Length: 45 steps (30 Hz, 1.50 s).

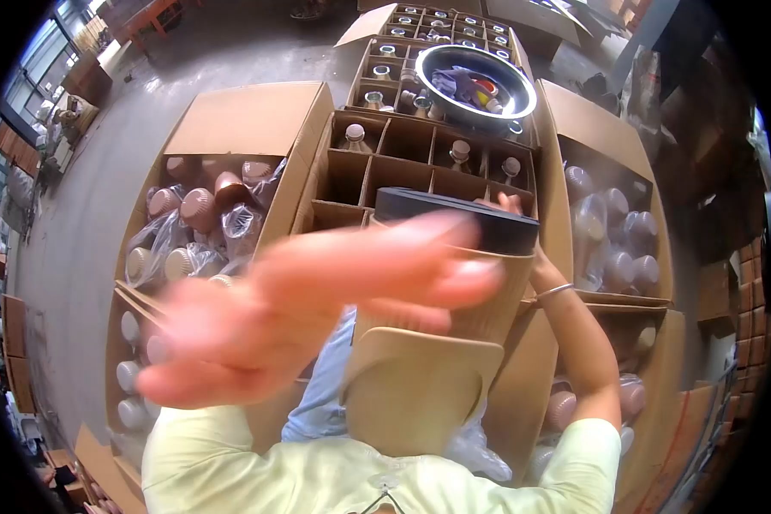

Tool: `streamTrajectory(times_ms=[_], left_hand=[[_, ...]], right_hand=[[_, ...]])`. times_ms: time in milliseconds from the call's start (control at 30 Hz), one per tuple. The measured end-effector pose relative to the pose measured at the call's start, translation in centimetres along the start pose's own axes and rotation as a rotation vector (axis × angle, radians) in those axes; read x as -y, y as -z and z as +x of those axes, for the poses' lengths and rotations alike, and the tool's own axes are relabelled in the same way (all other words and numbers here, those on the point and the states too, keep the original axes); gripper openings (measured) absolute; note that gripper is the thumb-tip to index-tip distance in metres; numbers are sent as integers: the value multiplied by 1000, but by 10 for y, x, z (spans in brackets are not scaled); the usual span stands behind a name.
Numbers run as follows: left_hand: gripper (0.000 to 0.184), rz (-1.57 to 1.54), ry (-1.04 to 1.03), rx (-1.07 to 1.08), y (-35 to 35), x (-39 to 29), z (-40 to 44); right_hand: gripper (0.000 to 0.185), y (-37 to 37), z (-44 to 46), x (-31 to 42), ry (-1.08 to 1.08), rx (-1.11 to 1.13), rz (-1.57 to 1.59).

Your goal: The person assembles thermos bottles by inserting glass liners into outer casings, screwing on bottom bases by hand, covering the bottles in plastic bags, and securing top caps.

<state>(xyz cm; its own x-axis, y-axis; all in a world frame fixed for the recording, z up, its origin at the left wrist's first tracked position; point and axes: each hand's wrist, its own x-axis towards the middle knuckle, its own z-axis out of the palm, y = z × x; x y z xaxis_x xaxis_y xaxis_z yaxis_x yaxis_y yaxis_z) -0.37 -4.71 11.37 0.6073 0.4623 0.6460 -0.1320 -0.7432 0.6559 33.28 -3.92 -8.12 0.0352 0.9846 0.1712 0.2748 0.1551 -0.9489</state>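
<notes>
Standing carton (407,141): centre, bottles (355,137) upright in its far part.
Right hand (512,204): at the carton's right, partly behind the black-topped object (458,214); grip cannot be told.
Left hand (265,300): raised near, fingers extended, apparently released; nothing visible in it.
Dividers (400,171): advisable to keep fingers clear of them and lower bottles straight.
Side boxes: left box (231,111) and right box (604,128) flank the carton.
Basin (527,101): far, holding small items, unclear.
Obscured: carton's near part; left hand blurred; black-topped object unidentified.
</notes>
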Motion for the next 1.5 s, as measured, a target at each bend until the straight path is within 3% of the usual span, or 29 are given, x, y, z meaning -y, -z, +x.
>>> streamTrajectory(times_ms=[33,67,133,167,233,300,333,367,433,467,500,533,567,633,700,767,833,900,1000,1033,1167,1233,1300,1433,1467,1500], left_hand=[[60,-75,1,-108,5,4,-3],[61,-214,75,-151,-1,20,-5],[64,-507,204,-273,-13,41,3],[67,-382,204,-170,-13,30,-2],[74,-126,166,28,-12,-1,-2],[77,-202,-16,-142,-2,10,-5],[79,-239,18,-150,-3,20,-6],[81,-276,52,-158,-4,30,-6],[85,-348,349,-3,-21,63,2],[85,-335,309,-32,-23,67,15],[86,-330,283,-63,-26,69,27],[86,-326,262,-104,-29,70,35],[83,-664,506,-178,-32,74,39],[81,-1049,594,-123,-24,102,55],[74,-709,596,-12,-18,174,51],[75,122,543,356,-37,263,21],[66,441,610,668,-60,245,-29],[60,538,508,726,-106,277,-88],[62,826,259,569,-127,278,-140],[60,879,224,432,-132,279,-149],[42,807,537,452,-110,254,-141],[41,792,529,480,-108,262,-141],[54,723,607,552,-114,276,-137],[50,780,509,525,-89,267,-130],[39,829,385,382,-72,248,-121],[42,870,445,346,-57,229,-105]], right_hand=[[93,9,-1,8,-102,7,102],[96,1,-5,75,97,-54,147],[96,-12,-19,111,280,156,240],[96,-14,-19,116,386,258,284],[95,-13,-8,83,85,159,230],[93,8,2,35,-161,-11,165],[94,1,-2,73,-11,-71,167],[94,-8,-7,97,13,79,338],[94,-21,-5,123,82,377,675],[93,-19,1,121,73,434,707],[88,-11,10,117,132,381,665],[83,3,12,108,98,361,898],[78,22,18,96,52,345,1124],[69,55,39,66,-90,297,1574],[63,69,64,38,-233,197,1924],[60,66,62,12,-234,-17,1735],[58,54,41,-11,-182,-261,1227],[55,42,14,-27,-166,-426,802],[51,29,-30,-37,-174,-578,481],[50,26,-42,-41,-179,-602,429],[45,12,-66,-48,-168,-655,356],[42,6,-70,-47,-161,-656,351],[40,1,-74,-44,-153,-655,341],[35,-7,-91,-31,-145,-611,369],[34,-7,-100,-25,-154,-597,388],[33,-7,-107,-19,-166,-570,407]])
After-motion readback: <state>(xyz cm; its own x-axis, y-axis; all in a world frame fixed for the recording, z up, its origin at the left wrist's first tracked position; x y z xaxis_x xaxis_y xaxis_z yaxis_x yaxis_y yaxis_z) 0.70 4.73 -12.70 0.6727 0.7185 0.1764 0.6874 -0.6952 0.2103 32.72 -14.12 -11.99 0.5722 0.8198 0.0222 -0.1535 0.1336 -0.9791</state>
